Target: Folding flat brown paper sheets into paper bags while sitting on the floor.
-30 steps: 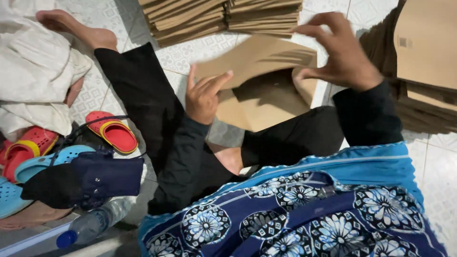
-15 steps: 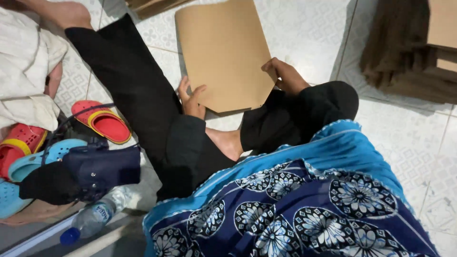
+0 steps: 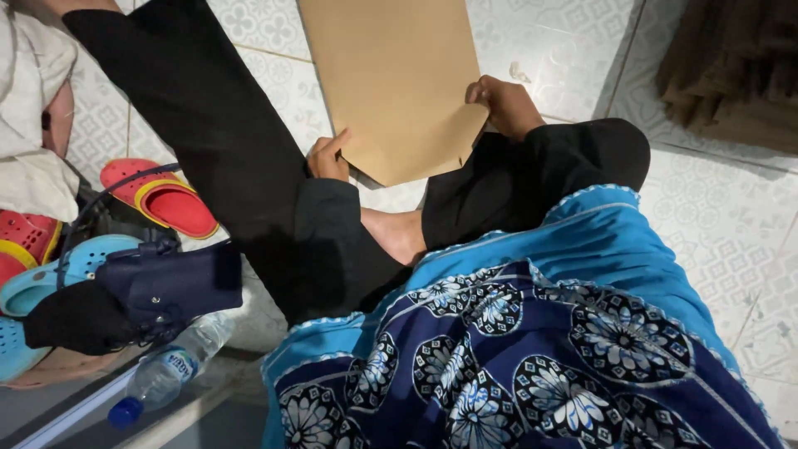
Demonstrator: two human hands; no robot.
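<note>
Head view: both hands pinch a flat brown cardboard sheet (image 3: 391,83) at its near corners, left hand (image 3: 328,158) and right hand (image 3: 503,104) each with its grip clamped on an edge. Beyond the grips, patterned floor tiles (image 3: 565,50) lie open. Right of them, stacked cardboard (image 3: 731,75) crowds the edge.

Matt brown paper envelope (image 3: 391,83), glossy patterned floor tiles (image 3: 715,216), soft printed blue cloth (image 3: 532,333), clear plastic bottle (image 3: 166,374).

Home floor: patterned tiles (image 3: 731,224), sandals (image 3: 162,197), stacked cardboard (image 3: 731,71).
</note>
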